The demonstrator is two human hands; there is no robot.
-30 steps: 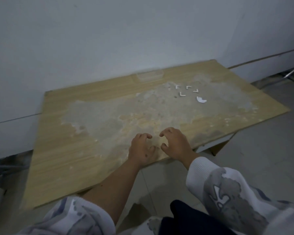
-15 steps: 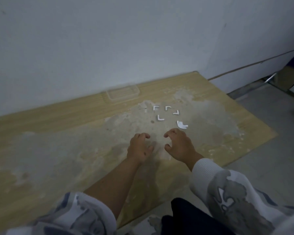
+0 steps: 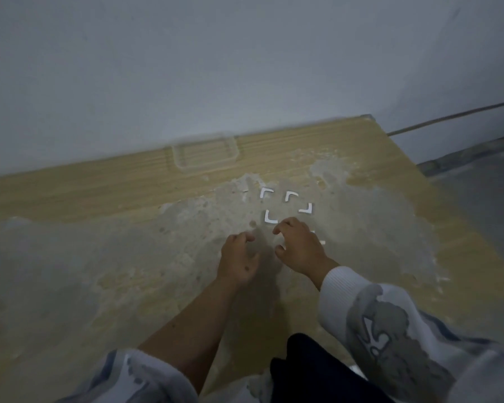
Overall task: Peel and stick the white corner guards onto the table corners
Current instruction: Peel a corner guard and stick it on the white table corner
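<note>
Both empty, left hand point(image 3: 239, 263) and right hand point(image 3: 300, 248) hover loosely curled near corner guards point(image 3: 269, 217).

A white piece point(image 3: 320, 242) on the surface point(image 3: 70, 205) is mostly hidden behind the right hand point(image 3: 300, 248). The clear tray point(image 3: 205, 155) by the wall is blurred. The surface is cut off at the left and bottom edges. Both sleeves are cut off at the bottom edge.

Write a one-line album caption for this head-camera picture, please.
Both hands, left and right, reach empty across a worn wooden table toward four white corner guards.
</note>
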